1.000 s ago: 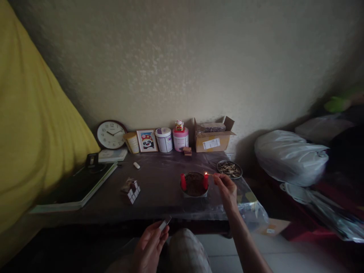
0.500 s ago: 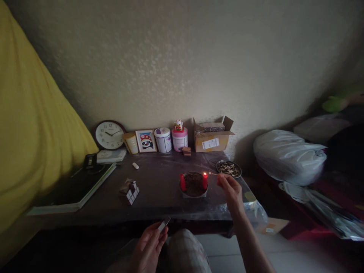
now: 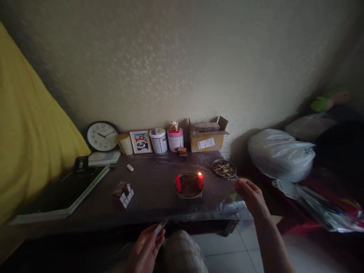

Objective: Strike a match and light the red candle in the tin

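Observation:
My left hand (image 3: 148,242), low in front of the table, is closed around a small matchbox (image 3: 160,226) with a pale face and a dark side. Pinched in my right hand (image 3: 250,194) is a thin match (image 3: 231,179); no flame shows on it. This hand is at the table's right edge, just beside a round metal dish (image 3: 235,175) of loose matchsticks (image 3: 223,168). To its left stands a bowl (image 3: 185,195) of dark grainy material with two red candles in it. The right candle (image 3: 200,182) burns; the left candle (image 3: 178,183) shows no flame.
A cube puzzle (image 3: 126,196) and a white oval piece (image 3: 130,167) lie on the table's left half. Along the wall stand a clock (image 3: 102,136), a picture frame (image 3: 141,142), two tins and a cardboard box (image 3: 207,143). White plastic bags (image 3: 280,154) sit at right.
My right hand has moved right with the match, away from the lit candle to beside the dish. The glow at the match tip is gone. My left hand still holds the matchbox.

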Motion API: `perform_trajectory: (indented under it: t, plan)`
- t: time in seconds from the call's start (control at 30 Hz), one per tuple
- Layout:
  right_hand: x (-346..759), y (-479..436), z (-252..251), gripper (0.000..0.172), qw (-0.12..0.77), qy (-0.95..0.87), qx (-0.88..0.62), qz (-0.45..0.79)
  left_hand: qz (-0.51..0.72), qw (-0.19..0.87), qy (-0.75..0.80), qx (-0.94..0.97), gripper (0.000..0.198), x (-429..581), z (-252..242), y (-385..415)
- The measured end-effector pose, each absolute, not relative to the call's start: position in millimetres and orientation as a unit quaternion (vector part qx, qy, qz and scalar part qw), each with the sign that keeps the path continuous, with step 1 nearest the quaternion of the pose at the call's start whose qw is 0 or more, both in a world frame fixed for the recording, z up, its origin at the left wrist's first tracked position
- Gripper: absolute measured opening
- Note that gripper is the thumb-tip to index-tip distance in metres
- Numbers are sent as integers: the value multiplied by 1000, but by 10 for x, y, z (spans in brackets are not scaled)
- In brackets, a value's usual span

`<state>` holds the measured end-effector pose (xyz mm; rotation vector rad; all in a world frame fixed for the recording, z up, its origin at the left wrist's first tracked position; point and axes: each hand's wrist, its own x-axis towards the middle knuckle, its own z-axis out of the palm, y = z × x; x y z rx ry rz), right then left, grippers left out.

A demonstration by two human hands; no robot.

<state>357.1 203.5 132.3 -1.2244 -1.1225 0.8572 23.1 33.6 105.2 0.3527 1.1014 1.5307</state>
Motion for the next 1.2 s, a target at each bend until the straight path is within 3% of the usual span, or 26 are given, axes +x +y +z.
perform_trajectory:
  t: [0.2,0.47,0.6,0.77,0.93,1.2]
  plan:
    - [3641,2196,1173,33,585,-472,-559,350,638,594,468,147,38,221,1044,360]
    - [3650,2401,1201,45,631,-433,-516,385,637,616,443,131,36,177,964,431]
    - [3693,2315,1289,43,614,-467,-502,391,639,625,431,120,34,190,950,463]
    - [3717,2338,1211,25,573,-494,-571,319,647,616,436,113,33,254,935,487]
    - [3729,2596,1098,32,559,-480,-629,246,637,621,443,110,36,214,888,508]
    - [3672,3119,1048,18,515,-499,-677,162,615,635,456,101,34,101,769,553]
